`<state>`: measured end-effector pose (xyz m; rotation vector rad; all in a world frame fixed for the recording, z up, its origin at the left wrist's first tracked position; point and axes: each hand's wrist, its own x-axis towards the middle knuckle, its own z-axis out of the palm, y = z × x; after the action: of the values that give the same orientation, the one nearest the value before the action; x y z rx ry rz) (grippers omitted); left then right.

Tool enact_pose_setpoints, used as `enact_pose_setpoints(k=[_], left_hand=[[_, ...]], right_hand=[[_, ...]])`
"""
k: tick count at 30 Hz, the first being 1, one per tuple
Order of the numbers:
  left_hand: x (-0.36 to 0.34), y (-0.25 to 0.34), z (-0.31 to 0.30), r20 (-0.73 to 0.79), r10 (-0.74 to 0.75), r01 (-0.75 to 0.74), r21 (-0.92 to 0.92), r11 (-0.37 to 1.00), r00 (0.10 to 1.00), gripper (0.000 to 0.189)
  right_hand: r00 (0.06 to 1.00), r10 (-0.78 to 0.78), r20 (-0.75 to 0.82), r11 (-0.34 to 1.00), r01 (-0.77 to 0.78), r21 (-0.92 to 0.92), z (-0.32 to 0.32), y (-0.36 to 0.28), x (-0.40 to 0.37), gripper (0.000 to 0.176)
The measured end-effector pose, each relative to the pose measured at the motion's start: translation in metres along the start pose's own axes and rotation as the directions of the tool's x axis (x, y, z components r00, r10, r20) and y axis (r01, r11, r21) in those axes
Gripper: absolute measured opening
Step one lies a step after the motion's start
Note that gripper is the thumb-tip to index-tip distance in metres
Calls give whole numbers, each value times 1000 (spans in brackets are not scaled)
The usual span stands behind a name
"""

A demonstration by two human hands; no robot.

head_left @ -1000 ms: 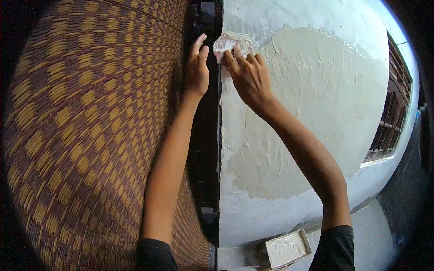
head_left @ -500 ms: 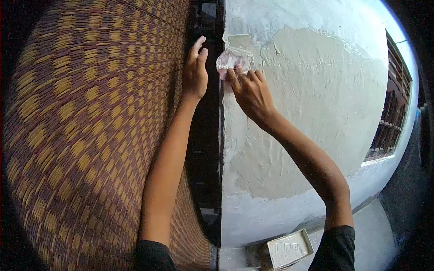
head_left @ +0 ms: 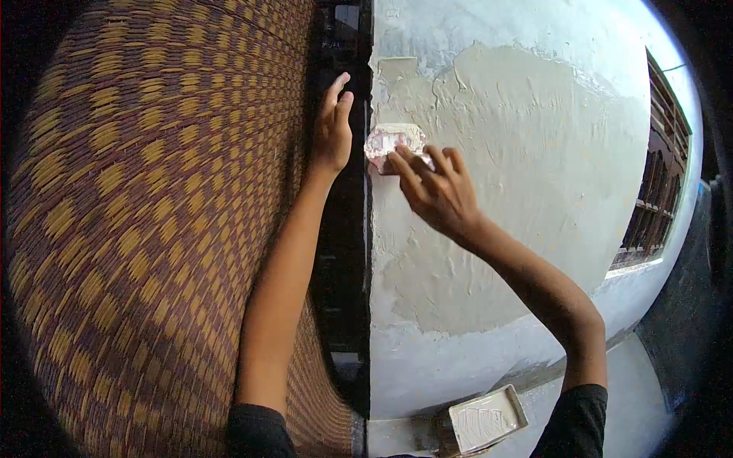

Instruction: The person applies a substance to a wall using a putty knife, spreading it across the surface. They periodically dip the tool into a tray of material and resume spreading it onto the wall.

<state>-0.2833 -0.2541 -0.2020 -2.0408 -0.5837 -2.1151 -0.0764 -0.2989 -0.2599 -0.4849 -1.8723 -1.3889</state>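
My right hand [head_left: 439, 187] grips a small, flat, paste-smeared scraper [head_left: 393, 146] and holds it against the wall [head_left: 519, 183] near its left edge. A broad patch of wet greyish plaster covers the wall around and to the right of it. My left hand [head_left: 334, 130] is raised beside the wall's edge, in front of the dark gap, fingers apart and holding nothing. It is close to the woven mat.
A brown and yellow woven mat [head_left: 153, 206] fills the left side. At the lower right, a rectangular tray [head_left: 489, 420] of white paste stands near the wall's foot. A window with dark bars [head_left: 657, 175] is at the far right.
My right hand and the scraper have moved down along the wall's left edge. A small plaster patch above them is more exposed. My left hand is slightly lower.
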Motion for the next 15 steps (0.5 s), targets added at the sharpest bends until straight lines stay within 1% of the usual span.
enact_pose_setpoints(k=[2,3,4,6,8,9,10,12,15], left_hand=[[-2,-1,3,4,-7,7,-7,1000,1000,55],[-3,-2,3,8,-14,14,-11,1000,1000,55],[-3,-3,4,8,-12,12,-9,1000,1000,55],[-5,-5,5,16,-3,3,-14,1000,1000,56],[-7,-4,4,17,-22,22,-2,1000,1000,57],[-8,-3,3,17,-37,37,10,999,999,57],[-8,-1,2,18,-37,36,12,999,999,57],[-9,1,2,32,-30,28,37,999,999,57],[-9,0,4,21,-35,34,25,999,999,57]], right_hand=[[981,7,-192,999,3,52,2,19,9,33],[968,77,-240,994,-56,95,2,26,17,27],[963,137,-232,985,-107,136,0,36,26,21],[910,293,-295,953,-251,170,-1,56,42,21],[834,474,-283,858,-366,360,9,83,55,23],[793,538,-286,812,-397,428,12,92,61,26],[755,576,-314,771,-373,516,21,104,64,27],[735,662,-147,607,-410,681,24,115,77,29],[738,658,-152,580,-368,726,35,115,88,29]])
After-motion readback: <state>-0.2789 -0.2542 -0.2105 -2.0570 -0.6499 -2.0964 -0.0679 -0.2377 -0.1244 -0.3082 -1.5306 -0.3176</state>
